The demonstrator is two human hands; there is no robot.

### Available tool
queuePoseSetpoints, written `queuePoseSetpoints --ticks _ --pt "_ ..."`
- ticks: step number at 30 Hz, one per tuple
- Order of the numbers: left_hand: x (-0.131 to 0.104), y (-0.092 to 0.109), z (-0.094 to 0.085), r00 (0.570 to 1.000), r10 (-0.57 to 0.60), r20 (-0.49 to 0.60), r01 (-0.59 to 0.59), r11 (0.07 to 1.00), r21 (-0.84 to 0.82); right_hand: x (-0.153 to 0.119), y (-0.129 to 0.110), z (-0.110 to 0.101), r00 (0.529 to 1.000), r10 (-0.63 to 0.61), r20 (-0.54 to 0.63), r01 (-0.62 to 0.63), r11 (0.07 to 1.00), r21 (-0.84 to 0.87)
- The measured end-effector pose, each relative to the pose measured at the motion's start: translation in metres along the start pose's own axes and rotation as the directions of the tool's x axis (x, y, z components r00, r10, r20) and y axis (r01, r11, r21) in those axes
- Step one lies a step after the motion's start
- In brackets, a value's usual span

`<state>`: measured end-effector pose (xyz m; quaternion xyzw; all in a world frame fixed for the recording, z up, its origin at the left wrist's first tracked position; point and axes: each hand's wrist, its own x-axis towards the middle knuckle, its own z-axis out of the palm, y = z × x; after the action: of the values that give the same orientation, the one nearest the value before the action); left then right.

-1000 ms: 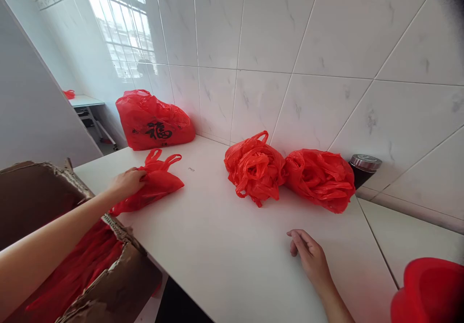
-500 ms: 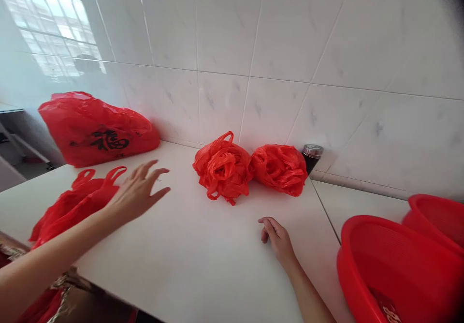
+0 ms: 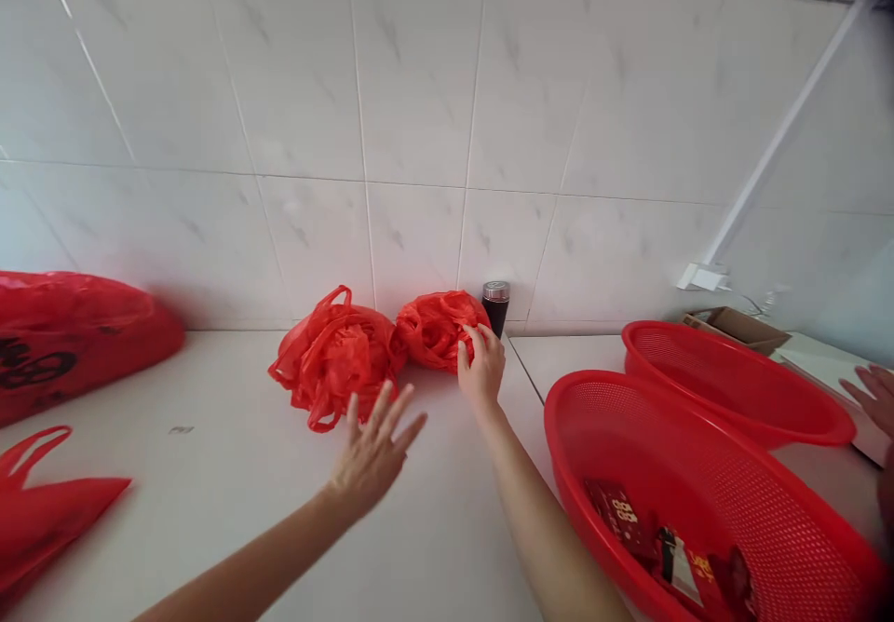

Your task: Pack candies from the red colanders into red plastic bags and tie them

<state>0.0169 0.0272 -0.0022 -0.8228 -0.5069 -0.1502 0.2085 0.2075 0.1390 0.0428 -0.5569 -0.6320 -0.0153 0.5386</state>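
Note:
Two crumpled bundles of red plastic bags lie side by side against the tiled wall. My left hand (image 3: 372, 450) hovers in front of the left bundle (image 3: 339, 352), open with its fingers spread, holding nothing. At the right bundle (image 3: 434, 326), my right hand (image 3: 481, 361) touches the front right edge with curved fingers, thumb and fingers apart; no firm grip shows. Just behind that hand stands a black flask (image 3: 495, 305) with a silver lid.
A full red bag (image 3: 76, 343) with black lettering and another red bag (image 3: 48, 520) are on the left. At right, a red plastic basket (image 3: 579, 473) holds several packets; behind it are a second basket (image 3: 740, 380) and a cardboard box (image 3: 740, 327). Another person's hand (image 3: 876, 398) shows at the right edge.
The view has swung to the right. My right hand has reached forward to the right bundle, and my left hand has moved from beside the left bag to in front of the left bundle.

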Motion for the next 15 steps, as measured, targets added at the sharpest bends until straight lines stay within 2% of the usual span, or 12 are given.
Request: queuePoseSetpoints --ticks 3,5,8,11,15 --pt "-0.008 0.028 0.011 0.992 0.129 0.006 -0.128 0.988 -0.087 0.024 0.002 0.012 0.987 0.152 0.058 -0.148 0.986 -0.072" --pt "0.001 0.038 0.017 0.995 0.102 -0.018 -0.103 0.989 -0.107 0.034 0.005 0.020 0.968 0.225 0.107 -0.218 0.973 -0.072" --pt "0.036 0.039 0.026 0.988 -0.130 -0.090 0.118 0.985 -0.125 0.034 0.008 0.025 0.933 0.291 0.212 -0.287 0.957 -0.050" --pt "0.079 0.035 0.038 0.925 -0.344 -0.160 0.320 0.935 -0.154 0.023 0.010 0.018 0.926 0.284 0.249 -0.294 0.956 0.002" --pt "0.121 0.039 0.047 0.877 -0.436 -0.201 0.401 0.896 -0.193 0.015 0.010 -0.002 0.944 0.265 0.195 -0.278 0.959 0.044"
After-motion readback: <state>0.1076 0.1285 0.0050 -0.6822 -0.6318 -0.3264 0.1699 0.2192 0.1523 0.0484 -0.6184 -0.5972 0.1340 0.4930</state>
